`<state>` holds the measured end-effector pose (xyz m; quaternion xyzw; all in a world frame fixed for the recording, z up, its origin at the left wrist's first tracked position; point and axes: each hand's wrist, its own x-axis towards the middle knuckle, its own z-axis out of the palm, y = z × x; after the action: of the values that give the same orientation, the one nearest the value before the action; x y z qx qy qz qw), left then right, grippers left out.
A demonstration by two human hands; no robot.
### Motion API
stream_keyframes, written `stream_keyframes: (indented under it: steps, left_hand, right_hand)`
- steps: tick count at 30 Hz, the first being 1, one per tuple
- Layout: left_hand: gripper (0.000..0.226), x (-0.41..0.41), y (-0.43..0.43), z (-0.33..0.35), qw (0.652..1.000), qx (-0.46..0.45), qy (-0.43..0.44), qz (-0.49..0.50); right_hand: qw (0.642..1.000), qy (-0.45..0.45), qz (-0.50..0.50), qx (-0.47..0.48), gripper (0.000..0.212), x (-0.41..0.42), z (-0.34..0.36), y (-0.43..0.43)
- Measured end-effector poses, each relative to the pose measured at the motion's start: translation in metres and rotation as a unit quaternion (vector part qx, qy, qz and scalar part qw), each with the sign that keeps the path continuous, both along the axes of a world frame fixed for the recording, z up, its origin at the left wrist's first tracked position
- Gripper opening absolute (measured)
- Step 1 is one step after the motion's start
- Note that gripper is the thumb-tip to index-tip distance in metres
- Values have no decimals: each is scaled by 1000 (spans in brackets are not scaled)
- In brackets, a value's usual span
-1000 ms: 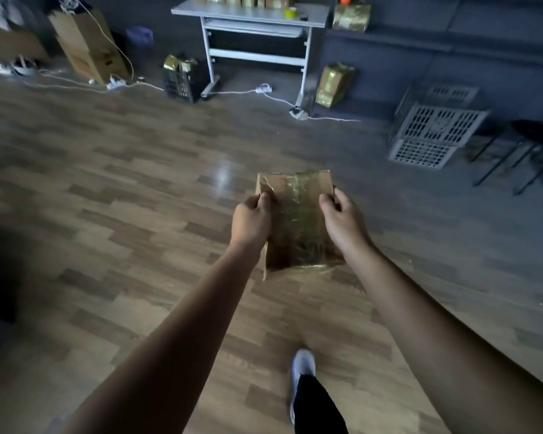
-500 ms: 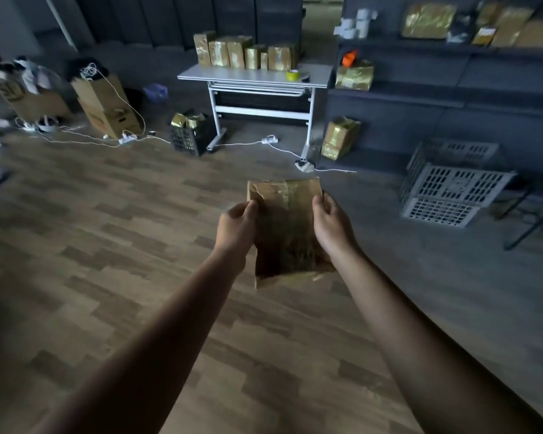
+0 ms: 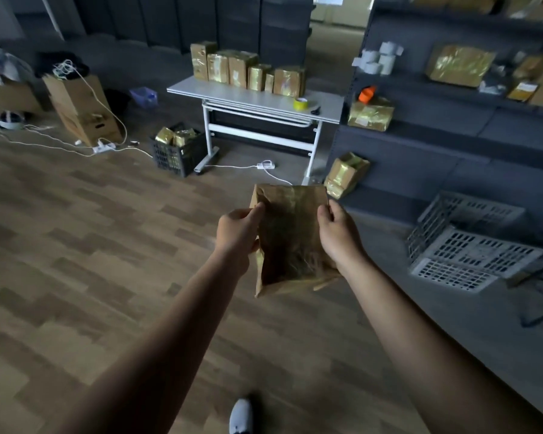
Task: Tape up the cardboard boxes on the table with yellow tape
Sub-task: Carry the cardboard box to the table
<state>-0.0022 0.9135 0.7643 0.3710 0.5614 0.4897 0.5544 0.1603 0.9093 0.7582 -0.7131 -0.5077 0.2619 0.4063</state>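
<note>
The small brown cardboard box wrapped in glossy yellow tape [image 3: 290, 233] is in mid-air over the wood-plank floor [image 3: 91, 245], well short of the white tabletop [image 3: 232, 95]. The left grip [image 3: 237, 228] pinches its left edge and the right grip [image 3: 337, 233] curls round its right edge. Both holds sit high on the sides, and the slick tape likely gives little friction, so the box could slide down and drop. The white cable [image 3: 273, 175] trailing by the table legs looks like a tripping risk on the approach. The yellow tape roll [image 3: 301, 104] near the tabletop's front edge could be knocked off.
</note>
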Motion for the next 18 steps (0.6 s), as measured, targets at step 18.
stream_keyframes:
  steps: [18]
  left_hand:
    - [29,6,463,4,995,55,66,-44]
  right_hand:
    - [998,-48,-11,34,33,18,19,468]
